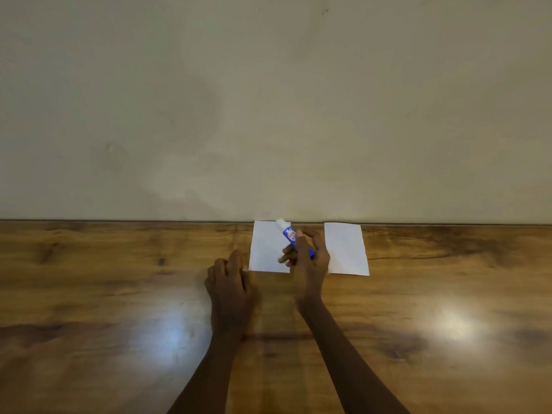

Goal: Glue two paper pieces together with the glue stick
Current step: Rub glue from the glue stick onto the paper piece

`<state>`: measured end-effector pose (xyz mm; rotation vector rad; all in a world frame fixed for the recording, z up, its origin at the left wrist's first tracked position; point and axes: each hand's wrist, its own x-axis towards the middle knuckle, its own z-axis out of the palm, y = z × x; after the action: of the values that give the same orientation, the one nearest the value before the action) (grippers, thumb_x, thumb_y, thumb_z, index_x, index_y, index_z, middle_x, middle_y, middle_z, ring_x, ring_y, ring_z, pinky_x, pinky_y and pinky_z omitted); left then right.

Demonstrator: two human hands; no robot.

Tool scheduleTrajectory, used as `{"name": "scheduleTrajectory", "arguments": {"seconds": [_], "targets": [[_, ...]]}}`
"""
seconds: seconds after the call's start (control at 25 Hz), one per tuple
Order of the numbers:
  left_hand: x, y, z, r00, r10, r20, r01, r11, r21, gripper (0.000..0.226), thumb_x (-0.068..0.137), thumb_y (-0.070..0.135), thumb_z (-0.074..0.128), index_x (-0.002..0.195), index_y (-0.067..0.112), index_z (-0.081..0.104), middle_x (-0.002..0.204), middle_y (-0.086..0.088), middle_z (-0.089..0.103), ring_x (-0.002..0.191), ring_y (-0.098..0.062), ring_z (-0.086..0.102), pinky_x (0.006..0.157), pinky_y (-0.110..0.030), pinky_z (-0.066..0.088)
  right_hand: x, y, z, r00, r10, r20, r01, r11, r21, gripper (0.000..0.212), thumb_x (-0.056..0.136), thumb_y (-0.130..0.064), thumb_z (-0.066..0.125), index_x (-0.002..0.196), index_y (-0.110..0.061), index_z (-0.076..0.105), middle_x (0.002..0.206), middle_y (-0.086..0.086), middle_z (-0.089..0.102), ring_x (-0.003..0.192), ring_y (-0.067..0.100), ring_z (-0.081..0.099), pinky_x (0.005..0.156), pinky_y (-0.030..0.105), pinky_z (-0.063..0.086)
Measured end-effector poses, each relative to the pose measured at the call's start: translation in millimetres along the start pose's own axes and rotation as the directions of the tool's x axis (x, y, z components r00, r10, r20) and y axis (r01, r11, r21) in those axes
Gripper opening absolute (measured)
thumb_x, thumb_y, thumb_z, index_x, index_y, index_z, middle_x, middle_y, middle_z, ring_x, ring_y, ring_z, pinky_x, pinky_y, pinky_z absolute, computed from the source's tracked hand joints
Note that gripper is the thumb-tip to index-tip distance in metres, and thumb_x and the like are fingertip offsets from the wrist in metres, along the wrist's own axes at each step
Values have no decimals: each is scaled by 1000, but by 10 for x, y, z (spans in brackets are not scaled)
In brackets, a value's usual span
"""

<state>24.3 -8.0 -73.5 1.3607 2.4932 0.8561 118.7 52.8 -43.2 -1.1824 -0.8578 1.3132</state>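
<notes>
Over the left paper piece, the fingers and thumb of the right hand are curled round the blue glue stick, which tilts with its white end toward the wall; the left hand rests on the wooden table, fingers loosely together, tips at that sheet's near left corner; the right paper piece lies flat, apart from the other, just beyond the right hand.

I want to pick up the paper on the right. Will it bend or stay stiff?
The right paper looks thin and lies flat on the table, so it will probably flop when lifted by one corner. It looks light and may slide on the glossy wood if pushed.
</notes>
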Motion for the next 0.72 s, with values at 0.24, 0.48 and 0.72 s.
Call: {"name": "scheduleTrajectory", "arguments": {"seconds": [0.24, 0.48, 0.72], "targets": [[-7, -1, -3, 999, 23, -25, -24, 999, -22, 34, 79, -2, 58, 112, -6, 54, 98, -31, 58, 89, -43, 54, 78, -48, 44, 25, 158, 234, 910, -189, 370, 379, 743, -551, 40, 80, -9, 63, 119, -8, 54, 121, 18, 56, 105, 27, 55, 81, 16, 41], [-16, 3, 6, 999, -40, -19, 39, 997, -64, 37, 83, 16, 59, 116, 3, 51, 104, -23, 57, 96, -34, 51, 83, -45, 43, -13, 226, -197, 850, -15, 526, 406, 655, -637, 62, 72, -14, 71, 128, -22, 43, 138, 7, 38, 98, 10, 50, 77, 0, 36], [-25, 8, -48, 996, -10, 84, 11, 1000, -17, 69, 63, 43, 75, 118, 11, 50, 111, -19, 55, 102, -34, 49, 89, -47, 39, 33, -46, -807, 643, 128, 755, 583, 558, -591, 68, 64, -15, 76, 122, -29, 43, 132, 11, 44, 98, 8, 43, 78, 4, 34]]}}
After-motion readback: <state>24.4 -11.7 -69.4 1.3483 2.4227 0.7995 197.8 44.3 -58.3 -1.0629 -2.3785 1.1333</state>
